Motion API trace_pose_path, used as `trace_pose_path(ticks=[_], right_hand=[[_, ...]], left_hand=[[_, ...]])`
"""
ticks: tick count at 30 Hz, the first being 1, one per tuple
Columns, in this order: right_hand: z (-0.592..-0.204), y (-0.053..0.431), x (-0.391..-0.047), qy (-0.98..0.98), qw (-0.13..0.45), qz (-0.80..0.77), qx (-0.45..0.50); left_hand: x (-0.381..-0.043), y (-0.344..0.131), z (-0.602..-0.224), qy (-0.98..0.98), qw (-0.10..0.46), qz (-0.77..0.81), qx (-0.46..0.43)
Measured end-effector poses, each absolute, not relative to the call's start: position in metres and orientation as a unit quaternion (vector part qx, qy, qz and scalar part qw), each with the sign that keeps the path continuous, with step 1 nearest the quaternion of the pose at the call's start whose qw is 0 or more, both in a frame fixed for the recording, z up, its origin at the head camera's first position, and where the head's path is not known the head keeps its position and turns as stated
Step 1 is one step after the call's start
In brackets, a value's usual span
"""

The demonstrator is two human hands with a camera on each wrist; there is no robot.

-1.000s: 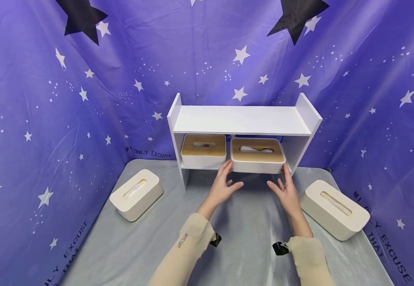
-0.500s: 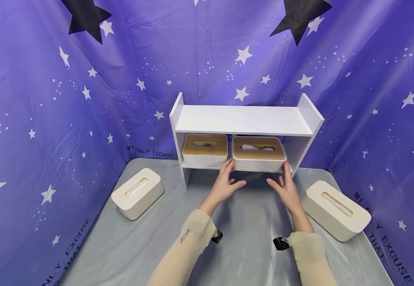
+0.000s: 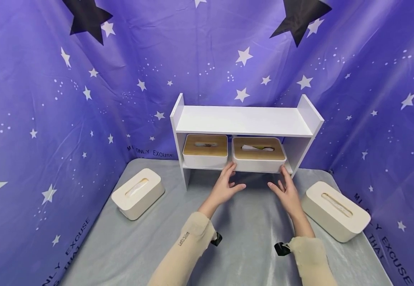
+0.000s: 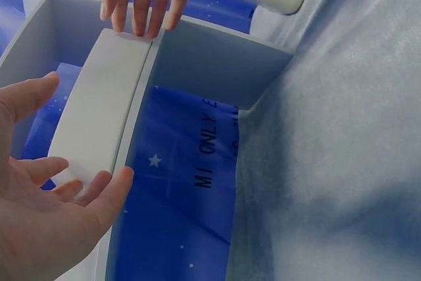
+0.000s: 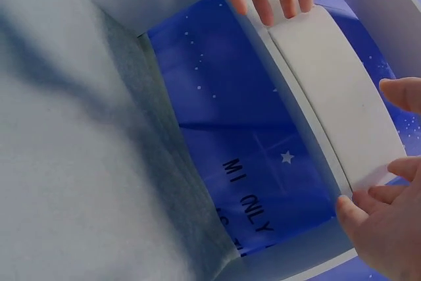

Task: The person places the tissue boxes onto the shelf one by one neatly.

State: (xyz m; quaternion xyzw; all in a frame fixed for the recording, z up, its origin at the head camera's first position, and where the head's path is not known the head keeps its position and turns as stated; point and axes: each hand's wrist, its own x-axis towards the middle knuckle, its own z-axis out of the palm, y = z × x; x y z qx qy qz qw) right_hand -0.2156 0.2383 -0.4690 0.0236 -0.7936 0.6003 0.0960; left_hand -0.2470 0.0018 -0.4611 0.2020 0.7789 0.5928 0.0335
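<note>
A white tissue box with a wood-look lid sits in the right part of the shelf's middle level, white tissue showing in its slot. My left hand is at its front left corner, fingers extended and thumb spread. At the front right corner is my right hand, its fingers likewise loosely straight. In the left wrist view, the fingertips of the left hand lie close against the box's front end; whether they press on it I cannot tell. A similar tissue box stands to the left on the same board.
The white shelf stands at the back of a grey cloth-covered table. One cream tissue box lies at the left, another near my right forearm. Blue-purple star-printed curtains hang behind and on both sides.
The right tissue box has moved slightly back onto the shelf board. Both hands' fingertips have dropped a little lower along its front corners. The other boxes keep their places.
</note>
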Motion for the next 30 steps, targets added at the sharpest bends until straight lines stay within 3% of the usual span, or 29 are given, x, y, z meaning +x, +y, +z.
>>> trace_pose_path(ticks=[30], right_hand=[[-0.512, 0.263, -0.179, -0.787, 0.169, 0.592, 0.038]], left_hand=[[-0.232, -0.003, -0.48, 0.775, 0.035, 0.597, 0.203]])
